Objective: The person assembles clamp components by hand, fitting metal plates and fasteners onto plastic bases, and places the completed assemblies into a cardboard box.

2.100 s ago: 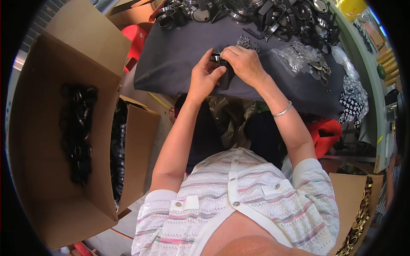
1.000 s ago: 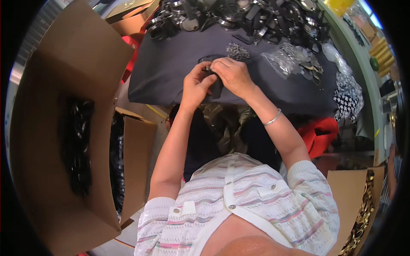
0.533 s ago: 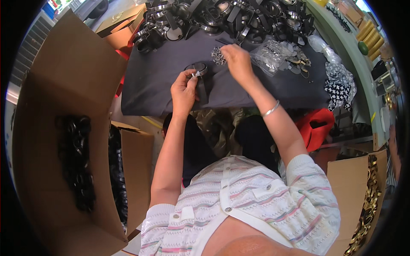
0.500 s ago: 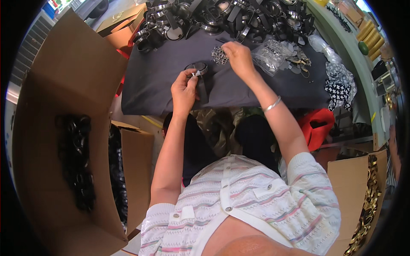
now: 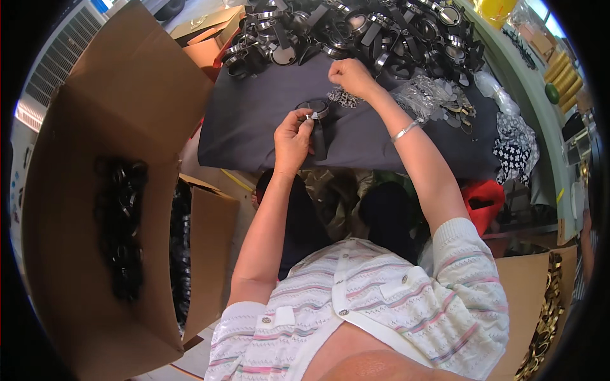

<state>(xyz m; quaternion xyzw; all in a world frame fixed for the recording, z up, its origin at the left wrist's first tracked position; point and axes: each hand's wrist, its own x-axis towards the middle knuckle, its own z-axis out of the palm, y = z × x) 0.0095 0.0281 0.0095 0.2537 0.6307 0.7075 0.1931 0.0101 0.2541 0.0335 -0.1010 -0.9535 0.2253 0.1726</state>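
My left hand is closed on a watch with a round silver-rimmed case and a black strap. Its fingers pinch the strap close to the case, where a small bright piece shows; the strap hangs toward the table's front edge. Farther off and to the right, my right hand has its fingers pressed together beside a small heap of silvery metal pieces. Whatever those fingers hold, if anything, is too small to make out. A large pile of similar black-strapped watches covers the back of the table.
Dark cloth covers the table. A clear plastic bag lies right of the metal pieces, by loose flat discs. A tall open carton stands at my left; another carton with gold-coloured items is at my right.
The whole view has shifted, so the table sits farther right in it. My right hand has drawn up to the far side of the metal pieces. My left hand keeps its hold on the watch.
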